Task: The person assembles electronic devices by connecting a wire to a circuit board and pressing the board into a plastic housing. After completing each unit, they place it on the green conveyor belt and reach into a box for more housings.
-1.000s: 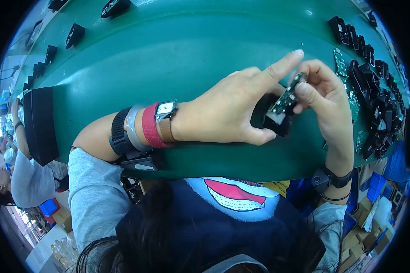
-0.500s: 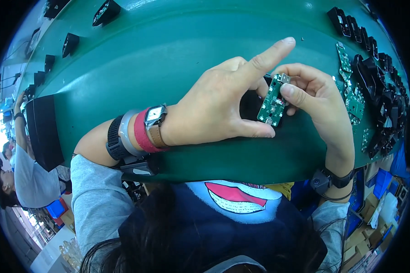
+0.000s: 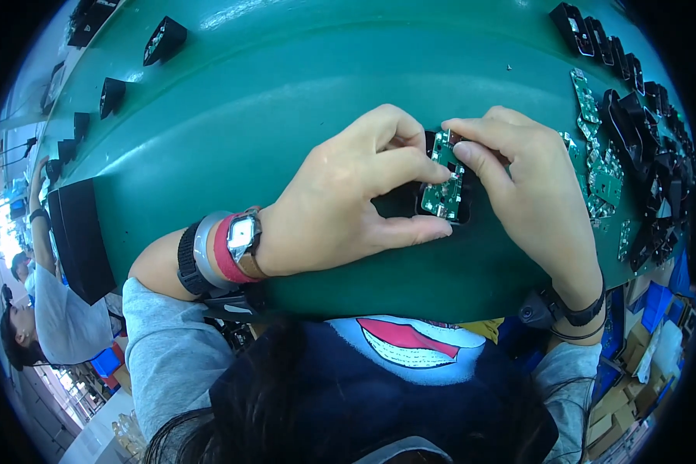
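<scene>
A green circuit board [image 3: 443, 184] lies over a black plastic housing [image 3: 464, 203], whose dark edges show around it. My left hand [image 3: 356, 185] grips the housing from its left side, with the thumb at the near end and a bent finger on the board's face. At the far end, my right hand [image 3: 522, 158] has its thumb and index finger on the board's edge. Whether the board is fully seated in the housing cannot be seen.
Loose circuit boards [image 3: 602, 182] lie on the green table [image 3: 286, 85] to the right, beside a heap of black housings [image 3: 657, 193]. More black housings [image 3: 165, 40] stand far left, near a black box [image 3: 81, 240]. Another person [image 3: 66, 313] sits at the left.
The circuit board has gone from tilted in my right hand to lying over the housing. My left index finger, stretched out before, is now bent onto the board.
</scene>
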The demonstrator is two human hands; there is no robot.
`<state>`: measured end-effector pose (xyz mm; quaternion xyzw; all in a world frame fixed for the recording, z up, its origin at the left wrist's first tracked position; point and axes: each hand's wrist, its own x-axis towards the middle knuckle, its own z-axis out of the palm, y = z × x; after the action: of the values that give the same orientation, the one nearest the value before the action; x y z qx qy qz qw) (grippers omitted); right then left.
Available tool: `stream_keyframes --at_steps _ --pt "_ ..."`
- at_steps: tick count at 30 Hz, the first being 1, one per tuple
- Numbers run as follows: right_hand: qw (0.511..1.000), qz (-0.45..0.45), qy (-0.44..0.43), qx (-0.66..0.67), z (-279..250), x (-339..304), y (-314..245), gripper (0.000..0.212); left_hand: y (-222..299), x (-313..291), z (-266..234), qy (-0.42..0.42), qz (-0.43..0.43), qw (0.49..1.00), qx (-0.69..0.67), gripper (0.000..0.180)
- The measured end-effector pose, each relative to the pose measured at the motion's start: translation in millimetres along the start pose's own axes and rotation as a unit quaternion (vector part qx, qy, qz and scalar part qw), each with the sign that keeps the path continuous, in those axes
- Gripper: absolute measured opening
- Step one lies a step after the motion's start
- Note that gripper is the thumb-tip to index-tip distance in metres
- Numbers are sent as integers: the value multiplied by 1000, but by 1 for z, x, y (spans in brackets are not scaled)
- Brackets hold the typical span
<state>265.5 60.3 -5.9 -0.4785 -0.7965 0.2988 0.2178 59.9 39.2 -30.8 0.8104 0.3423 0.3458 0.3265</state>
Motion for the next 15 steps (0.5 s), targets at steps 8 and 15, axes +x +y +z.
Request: stream_keyframes --at_steps 8,15 --pt "990 62 -38 118 -2 4 5 19 4 -3 -5 -17 -17 999 38 44" --pt "997 -68 11 23 2 2 7 11 14 -10 -3 4 -1 999 49 46"
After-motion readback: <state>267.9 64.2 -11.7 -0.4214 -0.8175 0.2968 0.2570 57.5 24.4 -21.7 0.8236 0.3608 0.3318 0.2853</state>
